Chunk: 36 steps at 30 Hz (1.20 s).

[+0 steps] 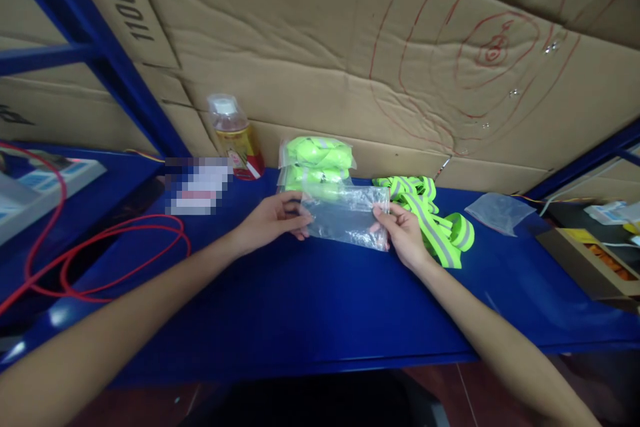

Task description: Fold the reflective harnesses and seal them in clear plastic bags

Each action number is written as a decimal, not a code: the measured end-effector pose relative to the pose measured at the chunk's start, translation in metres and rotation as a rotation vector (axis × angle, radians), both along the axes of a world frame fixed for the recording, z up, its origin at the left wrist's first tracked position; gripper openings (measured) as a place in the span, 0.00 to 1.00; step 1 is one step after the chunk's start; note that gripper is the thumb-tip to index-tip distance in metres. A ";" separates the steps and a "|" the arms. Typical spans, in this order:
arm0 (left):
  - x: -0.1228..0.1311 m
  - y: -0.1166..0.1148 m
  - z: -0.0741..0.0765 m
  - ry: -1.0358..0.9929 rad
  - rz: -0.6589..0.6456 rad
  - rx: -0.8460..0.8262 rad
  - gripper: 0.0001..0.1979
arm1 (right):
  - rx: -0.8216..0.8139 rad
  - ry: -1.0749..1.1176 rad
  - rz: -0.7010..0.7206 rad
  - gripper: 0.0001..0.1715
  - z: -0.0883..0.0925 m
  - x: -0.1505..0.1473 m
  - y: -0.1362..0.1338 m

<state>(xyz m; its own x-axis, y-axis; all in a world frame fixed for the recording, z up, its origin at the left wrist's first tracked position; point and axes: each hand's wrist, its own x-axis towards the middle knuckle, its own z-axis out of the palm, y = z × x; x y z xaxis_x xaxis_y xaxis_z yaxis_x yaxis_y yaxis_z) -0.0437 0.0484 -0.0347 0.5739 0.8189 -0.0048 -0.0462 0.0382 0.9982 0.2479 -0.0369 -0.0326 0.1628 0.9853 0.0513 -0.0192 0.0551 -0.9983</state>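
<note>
A clear plastic zip bag [343, 219] is stretched flat between my two hands above the blue table. My left hand [277, 219] pinches its left end. At the other end, my right hand [400, 227] grips the edge with the reddish strip. Nothing shows inside the bag. Just behind it, packed bags of neon-yellow straps [320, 153] are stacked against the cardboard. Loose neon-yellow reflective straps with a grey stripe [433, 213] lie beside and behind my right hand.
A bottle with a yellow and red label [237, 143] stands at the back left, near a blurred-out paper [200, 187]. Red cable [125, 230] loops on the left. Another clear bag [500, 212] and an open carton [590, 260] lie right. Cardboard [300, 33] walls the back.
</note>
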 end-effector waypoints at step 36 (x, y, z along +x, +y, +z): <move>0.011 -0.019 -0.008 0.419 0.086 0.429 0.14 | 0.470 -1.409 0.122 0.19 0.003 0.002 0.000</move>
<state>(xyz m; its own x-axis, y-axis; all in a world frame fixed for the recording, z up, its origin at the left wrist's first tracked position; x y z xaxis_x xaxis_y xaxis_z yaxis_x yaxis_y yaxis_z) -0.0324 0.0295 -0.0428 0.5263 0.8410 0.1249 0.3695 -0.3586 0.8572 0.2499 -0.0366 -0.0296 -0.3697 0.8379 0.4015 0.8940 0.4385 -0.0917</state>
